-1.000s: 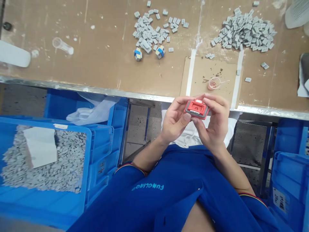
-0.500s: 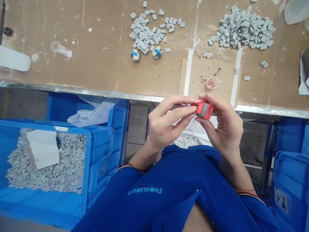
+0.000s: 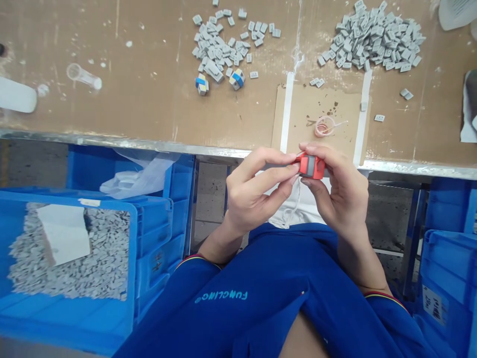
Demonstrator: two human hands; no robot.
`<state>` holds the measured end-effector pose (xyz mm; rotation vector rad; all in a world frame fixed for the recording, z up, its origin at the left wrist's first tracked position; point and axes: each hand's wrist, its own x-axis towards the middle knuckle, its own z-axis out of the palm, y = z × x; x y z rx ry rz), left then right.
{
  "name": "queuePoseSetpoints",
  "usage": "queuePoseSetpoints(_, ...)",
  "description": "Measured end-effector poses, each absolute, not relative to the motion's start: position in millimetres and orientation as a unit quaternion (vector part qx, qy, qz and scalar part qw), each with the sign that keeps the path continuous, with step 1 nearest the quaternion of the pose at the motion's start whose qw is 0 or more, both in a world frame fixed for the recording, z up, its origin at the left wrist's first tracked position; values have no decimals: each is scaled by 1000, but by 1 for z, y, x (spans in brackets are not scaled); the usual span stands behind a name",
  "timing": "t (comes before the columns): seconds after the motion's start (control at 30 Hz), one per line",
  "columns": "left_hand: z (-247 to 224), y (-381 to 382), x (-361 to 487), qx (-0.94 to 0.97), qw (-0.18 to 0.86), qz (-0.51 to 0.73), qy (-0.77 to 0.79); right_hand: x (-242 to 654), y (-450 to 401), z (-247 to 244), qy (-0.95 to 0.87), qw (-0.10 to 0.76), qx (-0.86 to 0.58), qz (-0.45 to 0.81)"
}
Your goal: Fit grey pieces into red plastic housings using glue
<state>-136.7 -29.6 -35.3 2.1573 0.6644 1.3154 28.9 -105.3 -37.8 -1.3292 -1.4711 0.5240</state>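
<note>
The left hand [image 3: 253,186] and the right hand [image 3: 341,191] hold a small red part [image 3: 309,166] in the air between them, with a grey band across its middle. In view, it sits just at the bench's metal edge [image 3: 149,144], above a white cloth [image 3: 298,209]. The left hand's fingers [image 3: 270,166] stretch out nearly straight and close together, their tips pressed against the part's left end. The right hand's fingers [image 3: 328,156] curve over the top of the part, and its thumb [image 3: 309,182] presses from below, so the part is pinched firmly with no gap. The two hands are almost meeting at the part, and neither holds anything else. Beyond them on the bench, a cardboard sheet [image 3: 316,114] lies between two white strips, with a pale coil [image 3: 323,127] on it. Two heaps of grey pieces [image 3: 372,37] lie further out, and two small blue-and-yellow blocks [image 3: 201,85] sit beside the left heap. Below left, a blue crate [image 3: 63,196] is filled with more grey pieces [image 3: 74,263].
</note>
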Motion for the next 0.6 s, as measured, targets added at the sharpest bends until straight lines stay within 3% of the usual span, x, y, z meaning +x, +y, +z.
queuePoseSetpoints(0.33, -48, -35, -140, 803, 228, 474, 279, 32, -106, -35, -644, 486, -562, 180)
queuePoseSetpoints(0.6, -41, -32, -139, 774, 367, 425, 293, 34, -105, -42, -590, 500, -576, 263)
